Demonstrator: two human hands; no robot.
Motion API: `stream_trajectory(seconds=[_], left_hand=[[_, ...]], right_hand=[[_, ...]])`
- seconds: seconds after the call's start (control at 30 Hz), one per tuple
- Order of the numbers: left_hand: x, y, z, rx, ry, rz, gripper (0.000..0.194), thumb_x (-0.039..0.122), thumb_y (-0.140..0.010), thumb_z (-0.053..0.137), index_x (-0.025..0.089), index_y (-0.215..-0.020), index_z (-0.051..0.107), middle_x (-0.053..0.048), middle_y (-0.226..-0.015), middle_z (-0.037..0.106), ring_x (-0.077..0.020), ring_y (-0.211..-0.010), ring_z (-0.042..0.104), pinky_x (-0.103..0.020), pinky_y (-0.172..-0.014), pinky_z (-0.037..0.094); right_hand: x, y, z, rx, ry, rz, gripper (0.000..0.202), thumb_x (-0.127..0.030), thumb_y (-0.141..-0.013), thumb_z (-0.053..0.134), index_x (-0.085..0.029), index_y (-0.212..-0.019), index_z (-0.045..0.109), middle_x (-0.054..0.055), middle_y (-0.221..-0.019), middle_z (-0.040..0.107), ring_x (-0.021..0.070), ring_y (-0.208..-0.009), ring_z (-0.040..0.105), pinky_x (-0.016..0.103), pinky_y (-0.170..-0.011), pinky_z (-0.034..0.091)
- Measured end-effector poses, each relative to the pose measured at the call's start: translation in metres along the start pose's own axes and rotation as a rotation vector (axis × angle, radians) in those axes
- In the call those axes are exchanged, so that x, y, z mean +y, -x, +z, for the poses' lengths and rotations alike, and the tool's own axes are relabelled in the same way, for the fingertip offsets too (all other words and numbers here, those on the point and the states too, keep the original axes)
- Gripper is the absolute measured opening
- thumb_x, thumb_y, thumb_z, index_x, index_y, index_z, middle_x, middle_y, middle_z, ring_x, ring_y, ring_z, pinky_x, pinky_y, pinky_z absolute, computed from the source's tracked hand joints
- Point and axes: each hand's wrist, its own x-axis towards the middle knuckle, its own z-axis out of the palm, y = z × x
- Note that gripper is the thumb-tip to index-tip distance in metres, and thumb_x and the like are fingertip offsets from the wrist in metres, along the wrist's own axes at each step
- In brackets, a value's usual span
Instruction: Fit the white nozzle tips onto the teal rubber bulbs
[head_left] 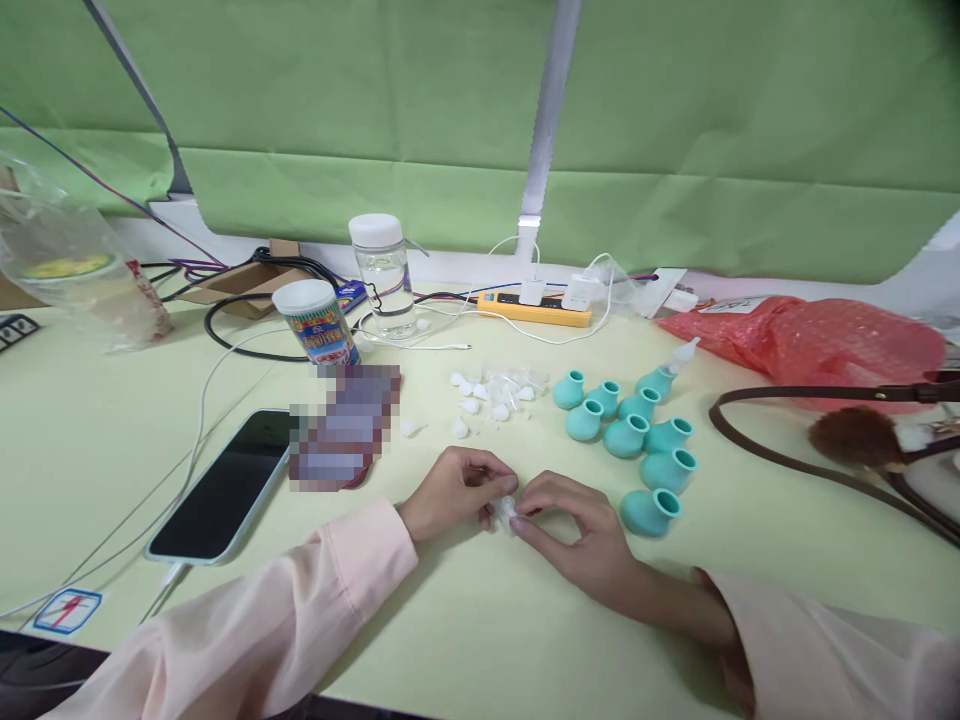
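Observation:
My left hand [466, 490] and my right hand [574, 525] meet over the table, both pinching a small clear plastic piece [504, 512]. Fingers partly cover it, so its exact shape is hard to make out. Beyond them lies a loose pile of white tips [470, 405] and clear plastic parts [517, 380]. To the right of the pile stand several teal rubber bulbs [626, 436] with round open necks, some tilted. The rearmost teal bulb [655, 383] has a translucent pointed nozzle [684, 354] in its neck.
Left of my hands lie a charging phone [225, 485] and a blurred dark red object [349, 425]. A printed tub [319, 325], a water bottle [386, 280] and a yellow power strip [534, 310] stand behind. At right are a red plastic bag [840, 345] and a brown strap [795, 458].

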Motion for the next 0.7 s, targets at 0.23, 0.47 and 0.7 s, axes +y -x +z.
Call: stream_trajectory(seconds=[0.23,0.47,0.7], left_hand=[[0.004,-0.001,-0.008,-0.065,0.216,-0.081,0.029,0.023,-0.055,0.072,0.007,-0.078,0.064,-0.007,-0.065,0.064,-0.0129,-0.054,0.058,-0.026,-0.053,0.048],[0.001,-0.002,-0.01,-0.127,0.232,-0.108,0.029,0.019,-0.052,0.074,0.009,-0.077,0.065,-0.006,-0.066,0.065,-0.0116,-0.051,0.057,-0.024,-0.05,0.048],[0.0,-0.001,-0.009,-0.112,0.135,-0.07,0.026,0.016,-0.054,0.071,0.01,-0.078,0.062,-0.004,-0.062,0.063,-0.0098,-0.048,0.056,-0.022,-0.047,0.046]], right_hand=[[0.002,0.001,-0.001,0.09,0.024,0.061,0.008,-0.012,-0.073,0.055,-0.02,-0.075,0.056,0.002,-0.069,0.058,0.0143,-0.065,0.055,0.029,-0.057,0.047],[0.007,0.002,-0.003,0.142,-0.061,0.165,0.006,-0.014,-0.074,0.054,-0.019,-0.076,0.056,0.004,-0.074,0.058,0.015,-0.069,0.056,0.028,-0.058,0.049],[0.003,-0.001,-0.002,0.057,-0.045,0.186,0.003,-0.017,-0.073,0.055,-0.019,-0.075,0.056,0.004,-0.073,0.056,0.0145,-0.066,0.054,0.027,-0.055,0.047]])
